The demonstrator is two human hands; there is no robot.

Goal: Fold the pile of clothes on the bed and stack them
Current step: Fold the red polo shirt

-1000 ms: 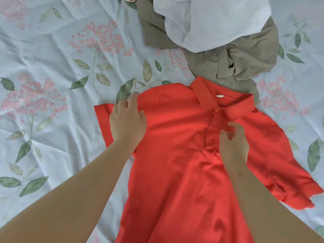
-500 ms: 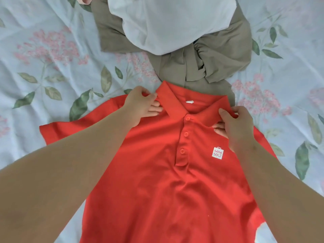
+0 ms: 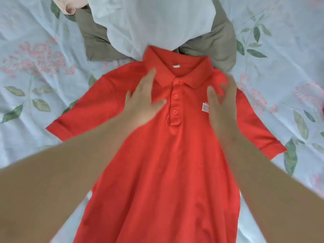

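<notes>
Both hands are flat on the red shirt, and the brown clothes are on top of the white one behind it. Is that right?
Not quite. The head view shows the white garment lying on top of the brown clothes, not under them. The rest holds: the left hand and right hand lie flat on the red shirt.

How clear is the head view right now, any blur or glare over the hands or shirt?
Head view: the right hand is heavily motion-smeared, its fingers hard to separate, and it covers part of the white logo; the left hand is softer-edged but readable, flat on the red polo shirt; the buttons look sharp; light is soft and even, no glare.
</notes>
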